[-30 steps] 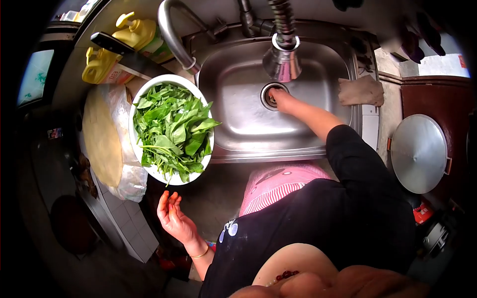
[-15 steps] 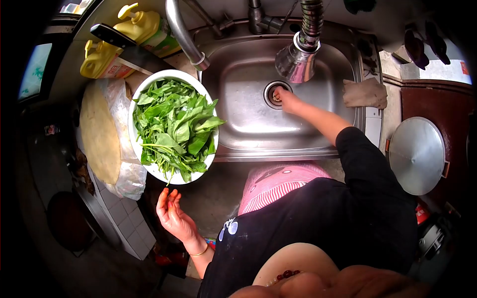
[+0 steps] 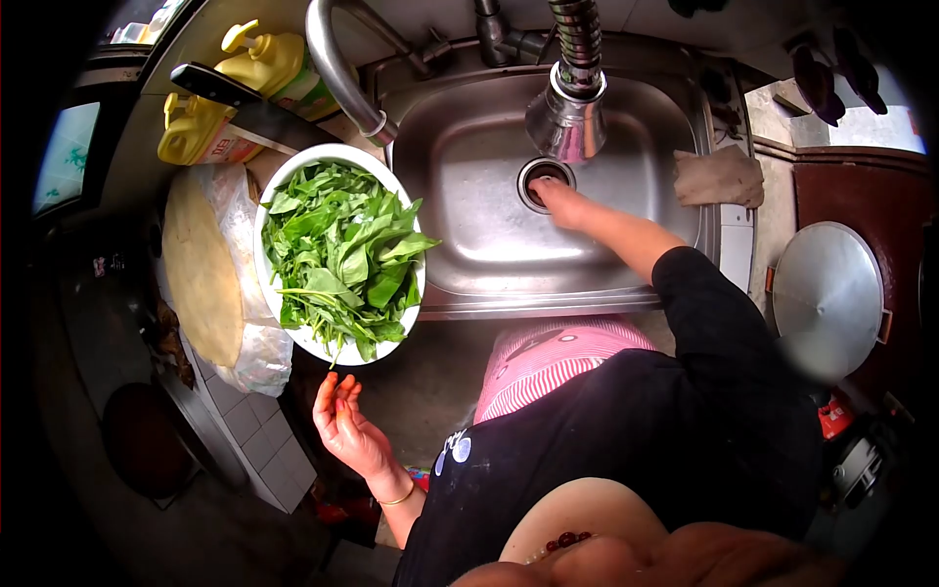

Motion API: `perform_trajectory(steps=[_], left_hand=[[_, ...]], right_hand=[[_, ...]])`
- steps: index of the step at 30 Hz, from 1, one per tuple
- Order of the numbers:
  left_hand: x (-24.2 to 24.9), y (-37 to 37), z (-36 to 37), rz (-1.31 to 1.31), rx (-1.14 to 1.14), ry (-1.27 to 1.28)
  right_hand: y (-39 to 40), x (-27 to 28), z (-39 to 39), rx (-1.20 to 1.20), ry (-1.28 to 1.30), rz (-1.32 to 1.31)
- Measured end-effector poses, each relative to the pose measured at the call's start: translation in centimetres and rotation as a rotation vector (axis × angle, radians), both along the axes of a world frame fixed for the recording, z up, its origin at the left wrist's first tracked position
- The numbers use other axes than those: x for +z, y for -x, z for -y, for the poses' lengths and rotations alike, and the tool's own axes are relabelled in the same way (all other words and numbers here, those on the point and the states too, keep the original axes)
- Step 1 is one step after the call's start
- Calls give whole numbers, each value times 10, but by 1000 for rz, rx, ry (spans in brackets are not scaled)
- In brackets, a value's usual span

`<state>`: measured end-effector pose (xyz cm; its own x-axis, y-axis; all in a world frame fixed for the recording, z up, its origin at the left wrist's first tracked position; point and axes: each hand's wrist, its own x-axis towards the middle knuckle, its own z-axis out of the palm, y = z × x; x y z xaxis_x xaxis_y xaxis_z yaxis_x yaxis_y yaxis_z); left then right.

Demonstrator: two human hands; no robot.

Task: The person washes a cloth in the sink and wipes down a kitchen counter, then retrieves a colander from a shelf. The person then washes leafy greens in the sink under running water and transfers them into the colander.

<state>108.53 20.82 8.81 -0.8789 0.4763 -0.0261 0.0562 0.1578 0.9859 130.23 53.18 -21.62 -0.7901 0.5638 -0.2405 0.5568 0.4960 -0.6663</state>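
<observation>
In the steel sink [image 3: 460,235], my right hand [image 3: 559,203] reaches into the round drain [image 3: 533,174]; its fingertips are down in the opening, and what they hold, if anything, is hidden. My left hand [image 3: 350,426] is raised just below the white basin [image 3: 306,345], fingers curled loosely and apart, with nothing visible in it. Leafy greens [image 3: 342,254] are heaped in the basin, which stands at the sink's left edge. Above the drain hangs a metal spray head [image 3: 567,122].
A knife [image 3: 264,117] lies behind the basin beside two yellow pump bottles [image 3: 269,61]. Left of the basin is a round board [image 3: 201,269] with a plastic bag. A curved faucet [image 3: 337,64] overhangs the sink's left side. A cloth [image 3: 719,178] lies on the right rim; a round lid [image 3: 827,298] is farther right.
My right hand has moved slightly, and its fingertips sit deeper in the drain. The small pale thing seen at them before is out of sight. The view has shifted a little.
</observation>
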Motion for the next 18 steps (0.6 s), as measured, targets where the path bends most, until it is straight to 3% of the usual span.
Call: perform_trajectory(steps=[9,12,14,18], left_hand=[[0,-3,4,7,18,6],[1,-4,4,25,27,28],[5,-6,-1,19,10,34],[12,-8,-9,19,-41,10]], right_hand=[[12,19,-13,196,71,294],[13,30,-12,145,165,278],[13,7,-11,196,91,282],[-11,54,-14,-78,290,8]])
